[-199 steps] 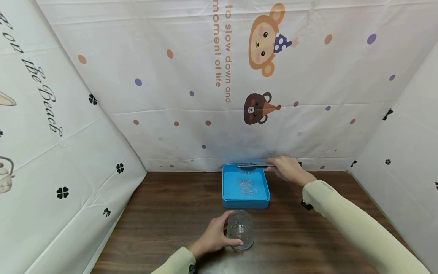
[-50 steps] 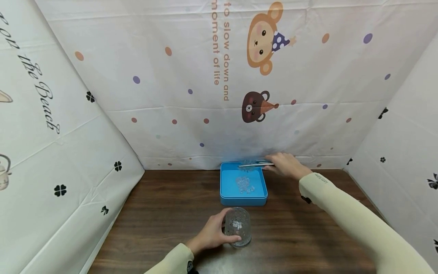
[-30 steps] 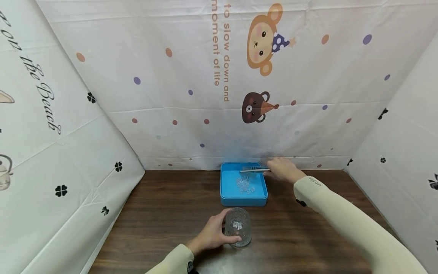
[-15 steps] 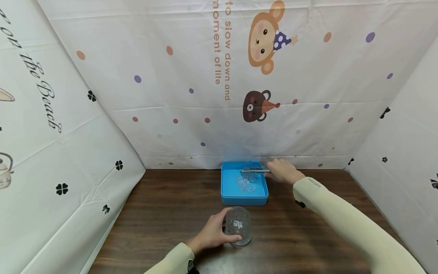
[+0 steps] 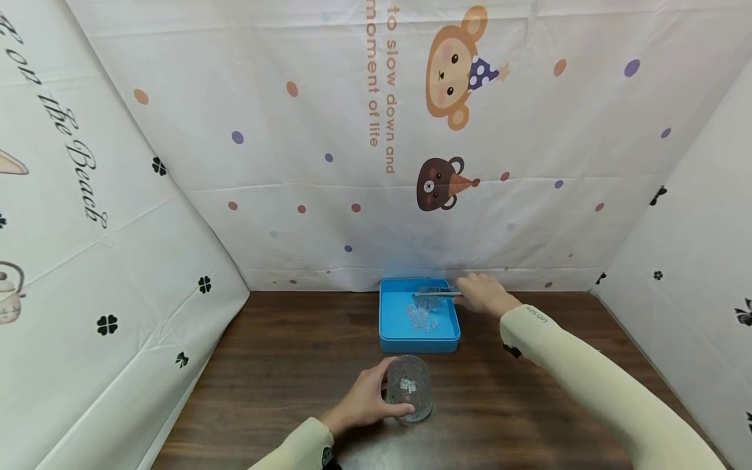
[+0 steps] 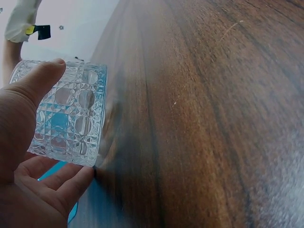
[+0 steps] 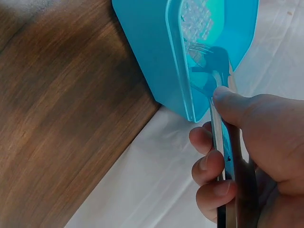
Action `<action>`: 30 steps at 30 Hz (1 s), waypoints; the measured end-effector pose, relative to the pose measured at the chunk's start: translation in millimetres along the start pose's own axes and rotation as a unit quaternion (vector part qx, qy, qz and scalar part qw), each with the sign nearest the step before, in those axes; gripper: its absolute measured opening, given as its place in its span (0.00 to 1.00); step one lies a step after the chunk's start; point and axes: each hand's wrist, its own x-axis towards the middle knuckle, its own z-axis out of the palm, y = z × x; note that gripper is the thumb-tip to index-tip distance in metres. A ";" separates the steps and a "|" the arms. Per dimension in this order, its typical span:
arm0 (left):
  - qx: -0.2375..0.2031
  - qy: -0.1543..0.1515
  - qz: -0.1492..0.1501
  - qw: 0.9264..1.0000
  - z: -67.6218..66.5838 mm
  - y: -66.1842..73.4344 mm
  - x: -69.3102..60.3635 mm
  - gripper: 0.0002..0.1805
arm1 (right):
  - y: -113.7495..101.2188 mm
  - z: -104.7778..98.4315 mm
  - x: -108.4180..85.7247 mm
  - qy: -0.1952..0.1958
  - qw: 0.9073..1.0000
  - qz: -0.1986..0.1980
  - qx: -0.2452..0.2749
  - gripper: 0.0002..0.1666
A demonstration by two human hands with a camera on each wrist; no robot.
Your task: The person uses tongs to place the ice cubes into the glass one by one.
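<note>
A clear, patterned glass (image 5: 409, 390) stands on the table, and my left hand (image 5: 365, 399) grips its left side. The left wrist view shows the thumb across the cut-pattern glass (image 6: 71, 114) and the fingers round its other side. My right hand (image 5: 483, 292) holds metal tongs (image 5: 437, 293) over the back right of a blue box (image 5: 420, 344). In the right wrist view the tongs' (image 7: 216, 128) forked tips reach inside the box (image 7: 152, 57), beside a pile of small clear pieces (image 7: 195, 21). Whether the tips pinch a piece I cannot tell.
The dark wooden table (image 5: 282, 352) lies under everything. A white printed cloth (image 5: 294, 241) hangs right behind the box, and more cloth runs along the left and right sides. The box stands just beyond the glass.
Compared with the earlier frames, the right hand and tongs have come lower and slightly toward the pieces in the box. The left hand and glass stay in place.
</note>
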 end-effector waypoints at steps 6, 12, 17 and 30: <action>-0.002 -0.002 -0.006 1.000 0.0 -1.5 -1.3 0.46 | -6.2 -1.4 5.2 0.004 1.000 -0.010 -0.028 0.10; -0.005 0.000 -0.005 1.000 -0.6 -1.1 -0.3 0.46 | -9.2 0.7 10.8 0.006 0.999 -0.022 -0.042 0.10; -0.005 -0.002 -0.007 1.000 -0.5 -0.4 0.3 0.46 | -9.7 2.7 14.1 0.002 0.999 -0.020 -0.038 0.12; -0.001 0.000 0.000 1.000 -0.4 -1.4 -0.6 0.46 | -10.6 5.4 19.1 0.002 0.999 -0.013 -0.050 0.08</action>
